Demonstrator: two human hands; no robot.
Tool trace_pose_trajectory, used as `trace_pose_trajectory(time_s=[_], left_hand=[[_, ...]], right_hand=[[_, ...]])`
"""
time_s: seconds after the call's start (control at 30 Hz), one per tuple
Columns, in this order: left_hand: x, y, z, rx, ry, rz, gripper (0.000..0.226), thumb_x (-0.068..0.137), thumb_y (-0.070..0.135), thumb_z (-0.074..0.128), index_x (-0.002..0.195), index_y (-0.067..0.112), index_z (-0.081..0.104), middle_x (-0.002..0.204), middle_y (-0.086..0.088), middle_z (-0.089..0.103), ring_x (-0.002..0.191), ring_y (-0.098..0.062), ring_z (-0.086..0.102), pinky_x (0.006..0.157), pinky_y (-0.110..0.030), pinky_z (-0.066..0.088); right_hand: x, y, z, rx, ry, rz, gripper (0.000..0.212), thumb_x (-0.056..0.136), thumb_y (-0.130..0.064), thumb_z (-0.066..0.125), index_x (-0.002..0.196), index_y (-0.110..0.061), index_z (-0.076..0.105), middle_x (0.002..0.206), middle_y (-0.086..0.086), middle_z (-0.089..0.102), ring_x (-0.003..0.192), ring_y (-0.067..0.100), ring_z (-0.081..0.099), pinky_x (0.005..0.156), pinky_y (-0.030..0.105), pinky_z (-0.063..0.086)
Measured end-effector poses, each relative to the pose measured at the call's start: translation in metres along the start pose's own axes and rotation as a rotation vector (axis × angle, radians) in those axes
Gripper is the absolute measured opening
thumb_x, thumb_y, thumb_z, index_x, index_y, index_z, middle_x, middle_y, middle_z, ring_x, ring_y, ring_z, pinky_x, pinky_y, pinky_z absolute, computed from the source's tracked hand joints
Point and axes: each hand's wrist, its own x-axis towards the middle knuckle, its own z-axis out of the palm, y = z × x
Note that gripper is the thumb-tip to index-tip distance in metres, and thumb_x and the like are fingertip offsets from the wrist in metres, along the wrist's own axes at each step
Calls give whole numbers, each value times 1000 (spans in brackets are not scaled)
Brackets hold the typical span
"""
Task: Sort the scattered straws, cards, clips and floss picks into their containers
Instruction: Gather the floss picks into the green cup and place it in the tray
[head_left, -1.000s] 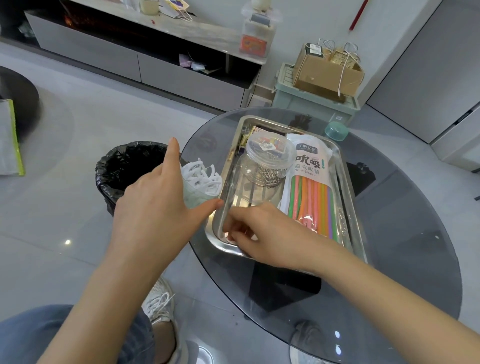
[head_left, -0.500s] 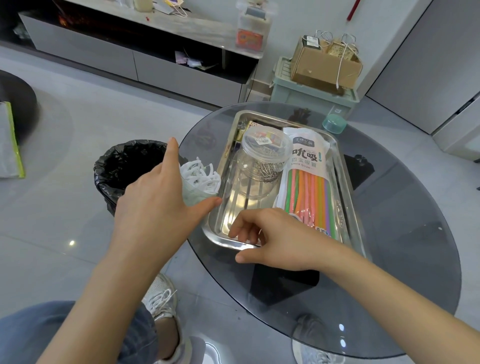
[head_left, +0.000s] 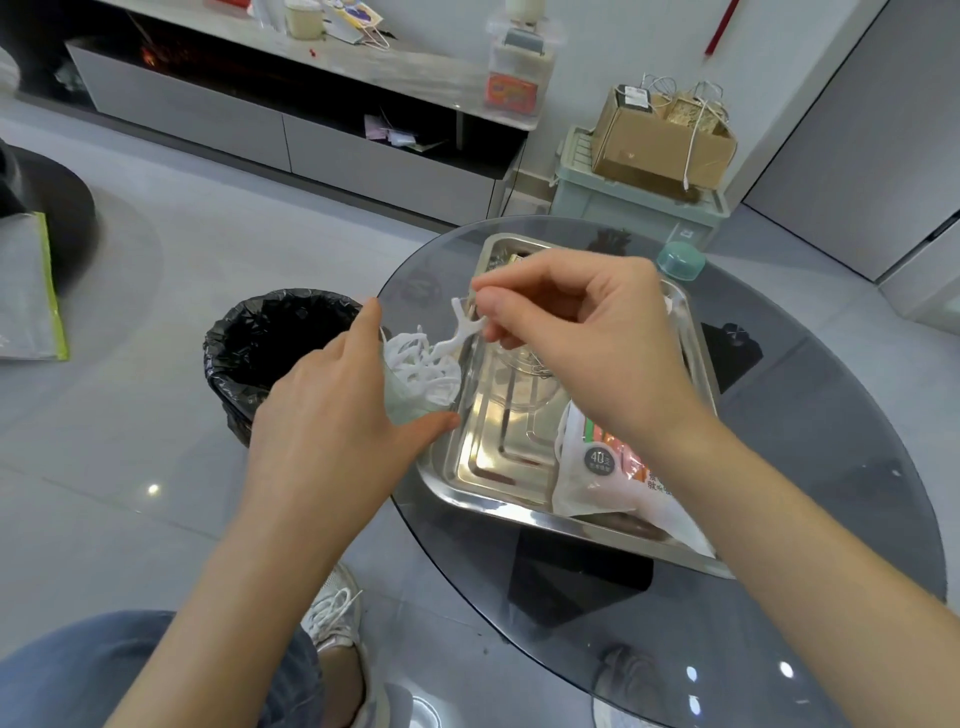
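Observation:
My left hand (head_left: 332, 415) grips a clear cup (head_left: 408, 402) at the table's left edge, full of white floss picks (head_left: 423, 371). My right hand (head_left: 582, 332) pinches one white floss pick (head_left: 460, 332) between thumb and fingers, just above the cup's mouth. Beside the cup lies a steel tray (head_left: 488, 457) on the round glass table (head_left: 779, 519). In the tray a bag of coloured straws (head_left: 613, 467) lies at the right. A clear jar of paper clips (head_left: 524, 382) is mostly hidden behind my right hand.
A black-lined bin (head_left: 270, 348) stands on the floor left of the table. A teal lid (head_left: 680, 260) sits on the glass beyond the tray. A storage box with cardboard on top (head_left: 649, 171) stands behind, against the wall.
My right hand rose from the tray's near end with a floss pick pinched in it and moved left to above the cup. My left hand kept hold of the cup.

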Motion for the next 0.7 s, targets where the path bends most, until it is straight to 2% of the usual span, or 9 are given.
trace_pose_trajectory(time_s=[0.13,0.27,0.33,0.43,0.47,0.57,0.63,0.7], left_hand=[[-1,-1,0,-4,-5,7,100,63,68,60,145,18,32,119,-2,61,103,-25,58,69,-32,40],[-1,-1,-2,-25,12,-5,97,66,69,60,145,20,34,118,-1,61,103,-24,58,72,-34,44],[0,-1,-2,-28,15,-10,95,66,70,57,144,20,35,117,-1,61,102,-24,58,73,-35,45],[-1,-1,-3,-44,7,-12,92,67,69,53,143,19,37,121,-3,60,107,-26,57,75,-35,43],[0,-1,-3,-44,-5,-7,92,68,69,53,144,20,36,124,-2,59,109,-25,56,78,-37,44],[-1,-2,-4,-42,-14,8,91,71,65,57,147,21,31,122,-1,59,111,-26,53,82,-39,43],[-1,-4,-3,-34,-13,20,90,75,60,62,148,22,26,120,-1,59,110,-26,53,80,-38,43],[-2,-5,-3,-30,-19,35,91,77,57,63,150,25,20,119,-1,59,108,-25,52,78,-36,41]], right_hand=[[-1,6,20,-70,-22,12,9,83,-2,68,88,-6,74,72,7,71,66,14,67,70,32,57],[-6,11,34,-158,-4,-48,12,80,-6,73,91,-8,71,73,-5,69,69,3,63,69,19,51],[-5,12,35,-221,14,-112,7,80,-7,73,86,-6,71,73,-6,68,70,3,61,68,15,47],[-6,13,34,-350,-82,-181,6,83,-13,71,81,-9,76,82,-3,70,81,11,61,78,27,47],[-6,14,31,-353,-92,-178,8,85,-15,69,84,-12,77,87,-2,70,87,12,61,83,27,47],[0,20,9,-360,-44,-90,16,90,-19,62,102,-17,73,100,-2,67,90,0,57,82,10,42],[3,31,-11,-604,-187,69,22,92,-22,60,112,-18,69,107,-3,68,91,-3,57,85,9,43],[-3,45,-24,-881,-480,252,28,91,-29,61,117,-19,66,116,-3,65,104,8,58,95,23,43]])
